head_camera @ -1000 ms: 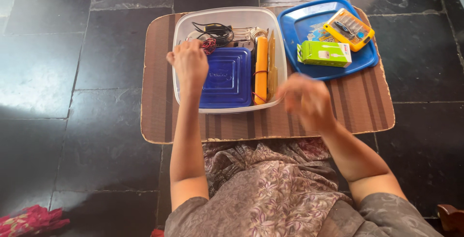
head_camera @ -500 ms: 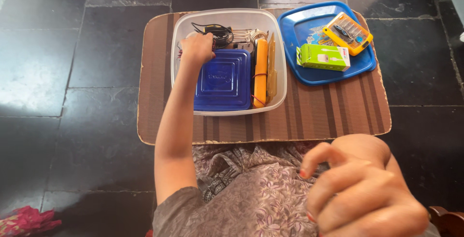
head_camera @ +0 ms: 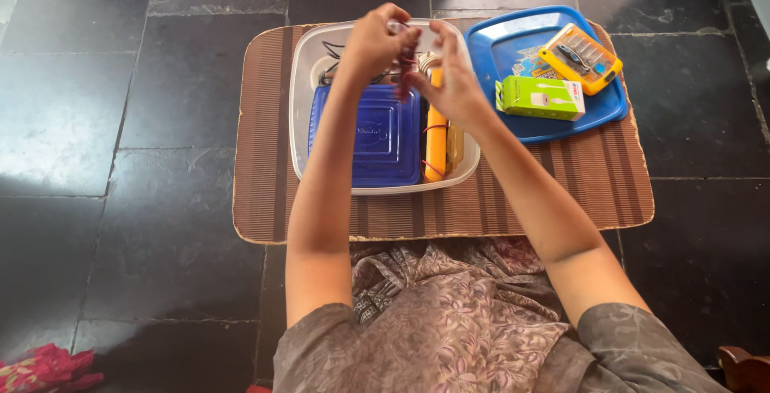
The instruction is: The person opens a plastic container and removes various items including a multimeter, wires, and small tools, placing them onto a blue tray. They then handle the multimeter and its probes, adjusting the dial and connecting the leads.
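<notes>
Both my hands are raised over the clear plastic tub [head_camera: 298, 96]. My left hand [head_camera: 373, 40] and my right hand [head_camera: 447, 76] pinch a small red and dark bundle of wire [head_camera: 407, 62] between them. Under them in the tub lie a blue square lidded box [head_camera: 365, 136], an orange stick-shaped tool [head_camera: 435, 140] with a thin rubber band around it, and black cables [head_camera: 330, 48] at the far end, partly hidden by my hands.
The tub stands on a brown striped mat [head_camera: 561, 184] on a dark tiled floor. A blue tray [head_camera: 497, 40] to the right holds a green and white box [head_camera: 539, 98] and a yellow case of small tools [head_camera: 580, 54]. Red cloth [head_camera: 44, 365] lies bottom left.
My left hand has lifted out of the tub with the wire bundle. My right hand came from near the camera up to meet it. The blue box has shifted slightly left.
</notes>
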